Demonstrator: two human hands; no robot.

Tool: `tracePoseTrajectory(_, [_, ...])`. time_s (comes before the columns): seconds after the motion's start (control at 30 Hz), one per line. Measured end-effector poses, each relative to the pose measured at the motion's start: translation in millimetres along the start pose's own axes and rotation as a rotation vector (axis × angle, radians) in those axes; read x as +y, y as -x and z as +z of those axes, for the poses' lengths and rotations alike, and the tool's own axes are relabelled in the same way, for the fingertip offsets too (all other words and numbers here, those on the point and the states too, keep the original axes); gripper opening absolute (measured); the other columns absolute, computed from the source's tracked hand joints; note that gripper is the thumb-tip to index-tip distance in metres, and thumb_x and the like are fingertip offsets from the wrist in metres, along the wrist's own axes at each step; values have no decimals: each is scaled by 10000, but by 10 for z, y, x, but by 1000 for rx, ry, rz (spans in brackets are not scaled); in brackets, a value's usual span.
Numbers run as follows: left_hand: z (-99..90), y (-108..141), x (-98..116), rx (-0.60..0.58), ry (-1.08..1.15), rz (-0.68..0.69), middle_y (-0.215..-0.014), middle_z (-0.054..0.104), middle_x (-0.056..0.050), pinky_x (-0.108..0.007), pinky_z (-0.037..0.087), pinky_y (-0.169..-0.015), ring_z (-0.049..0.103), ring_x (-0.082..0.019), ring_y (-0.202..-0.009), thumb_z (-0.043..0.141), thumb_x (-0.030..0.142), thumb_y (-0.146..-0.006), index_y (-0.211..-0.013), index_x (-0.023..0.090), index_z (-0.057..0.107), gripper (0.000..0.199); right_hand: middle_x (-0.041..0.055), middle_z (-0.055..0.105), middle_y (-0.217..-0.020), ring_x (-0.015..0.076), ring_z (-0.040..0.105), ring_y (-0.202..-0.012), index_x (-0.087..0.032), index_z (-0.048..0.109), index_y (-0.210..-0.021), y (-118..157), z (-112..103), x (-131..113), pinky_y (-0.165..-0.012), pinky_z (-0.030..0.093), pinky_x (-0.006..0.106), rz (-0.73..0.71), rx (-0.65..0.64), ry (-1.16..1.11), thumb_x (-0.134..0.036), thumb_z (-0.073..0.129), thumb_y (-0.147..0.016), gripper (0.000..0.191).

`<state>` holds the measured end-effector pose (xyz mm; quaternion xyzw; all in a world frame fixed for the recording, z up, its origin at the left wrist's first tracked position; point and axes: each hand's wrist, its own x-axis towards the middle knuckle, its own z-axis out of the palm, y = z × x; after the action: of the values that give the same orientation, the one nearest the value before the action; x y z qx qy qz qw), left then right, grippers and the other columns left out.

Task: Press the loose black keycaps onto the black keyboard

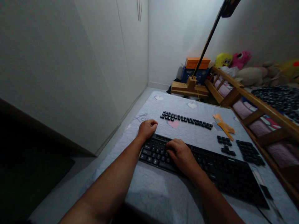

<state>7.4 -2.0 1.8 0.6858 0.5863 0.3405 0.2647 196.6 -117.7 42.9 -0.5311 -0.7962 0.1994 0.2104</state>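
Note:
A black keyboard (230,179) lies slanted across the cloth-covered surface in front of me. Some keycaps sit on its left part, while sockets without caps show in its upper rows. My left hand (147,129) rests by the far left corner, its fingers curled in with thumb against index; whatever they hold, if anything, is hidden. Over the left-middle keys is my right hand (182,154), thumb and fingers drawn together down at the keys. Its fingertips hide what they touch. Beyond the keyboard, loose black keycaps (184,119) are laid out in rows.
More loose keycaps (249,151) lie in groups at the right, near an orange-yellow tool or brush (223,126). A wooden bed rail (257,104) borders the right side. A white wardrobe (100,62) stands left. Behind are a lamp pole (209,39) and boxes (197,63).

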Motion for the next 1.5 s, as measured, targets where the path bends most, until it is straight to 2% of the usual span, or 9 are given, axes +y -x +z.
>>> tracePoseTrajectory(0.37, [-5,3,3,-4,-13,1,-881,748,-26,-264,502,-803,669,-171,-823,548,267,-785,-884,193,741,229,45,609,-930,196,546,-922,-208,603,-876,-2,42,33,-852,447,351,-10,52,-26,-82,573,-798,151])
tracePoseTrajectory(1.2, [0,-1,2,6,-1,6,-864,745,-35,-263,495,-761,667,-175,-815,549,273,-782,-869,179,742,232,35,614,-878,194,514,-878,-203,598,-802,-14,124,23,-820,400,336,-15,62,-11,-107,554,-844,113])
tracePoseTrajectory(1.5, [-6,2,11,7,-14,-8,-871,748,-31,-267,496,-777,670,-174,-813,559,270,-785,-881,186,747,227,51,641,-934,202,533,-930,-196,645,-906,-8,102,15,-866,410,353,-6,43,-15,-102,581,-843,130])
